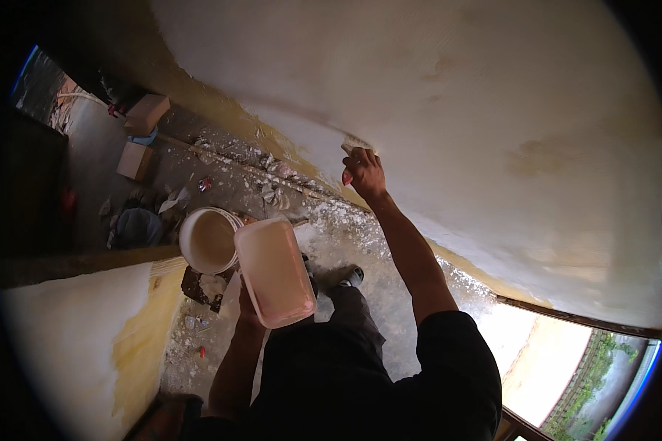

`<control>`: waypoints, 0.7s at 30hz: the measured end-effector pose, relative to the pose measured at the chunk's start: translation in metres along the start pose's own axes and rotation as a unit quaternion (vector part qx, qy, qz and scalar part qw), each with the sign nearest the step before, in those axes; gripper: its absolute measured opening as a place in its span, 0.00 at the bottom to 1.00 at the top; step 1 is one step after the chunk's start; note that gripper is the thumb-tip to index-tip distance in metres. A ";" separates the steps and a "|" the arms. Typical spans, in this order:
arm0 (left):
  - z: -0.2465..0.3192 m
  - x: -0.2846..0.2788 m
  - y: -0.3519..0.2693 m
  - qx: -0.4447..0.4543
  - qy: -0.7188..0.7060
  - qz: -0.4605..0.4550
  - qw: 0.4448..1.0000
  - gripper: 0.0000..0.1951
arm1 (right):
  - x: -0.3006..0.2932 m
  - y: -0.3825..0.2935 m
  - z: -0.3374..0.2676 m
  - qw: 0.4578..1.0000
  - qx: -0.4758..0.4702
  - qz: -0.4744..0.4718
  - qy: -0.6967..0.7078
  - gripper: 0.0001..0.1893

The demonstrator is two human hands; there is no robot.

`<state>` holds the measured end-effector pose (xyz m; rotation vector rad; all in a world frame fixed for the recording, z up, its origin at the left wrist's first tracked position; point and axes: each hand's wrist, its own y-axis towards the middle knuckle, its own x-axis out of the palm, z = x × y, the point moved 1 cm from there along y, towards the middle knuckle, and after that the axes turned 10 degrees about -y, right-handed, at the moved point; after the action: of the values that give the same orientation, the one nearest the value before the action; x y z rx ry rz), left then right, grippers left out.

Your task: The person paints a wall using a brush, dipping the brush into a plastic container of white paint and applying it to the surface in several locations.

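My right hand (366,172) is closed around a wide tool, apparently a paintbrush or scraper (358,144), whose reddish handle end shows below the fingers. The tool's head meets the partly whitened wall (447,110) near its lower yellowish band. A pinkish rectangular plastic tub (275,273) is held by my left hand (248,302), mostly hidden under the tub's left side. Whitish residue coats the inside of the tub. Just left of it stands a round white bucket (209,240) with pale material inside.
White splatter and crumpled scraps (276,195) lie along the wall's foot. Cardboard boxes (147,113) and a long pole (220,159) are farther left. A part-painted low wall (138,331) rises at lower left; a bright opening (546,353) lies at lower right.
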<state>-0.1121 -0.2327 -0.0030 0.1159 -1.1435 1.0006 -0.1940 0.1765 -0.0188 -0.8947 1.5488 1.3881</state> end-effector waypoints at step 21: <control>0.008 0.011 -0.006 -0.030 -0.032 0.051 0.998 0.32 | 0.035 0.020 0.005 0.972 -0.143 0.017 -0.186 0.06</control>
<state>-0.1131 -0.2342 0.0117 0.0412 -1.2479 1.0578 -0.2247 0.1855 -0.0432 -0.7235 1.1030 1.7215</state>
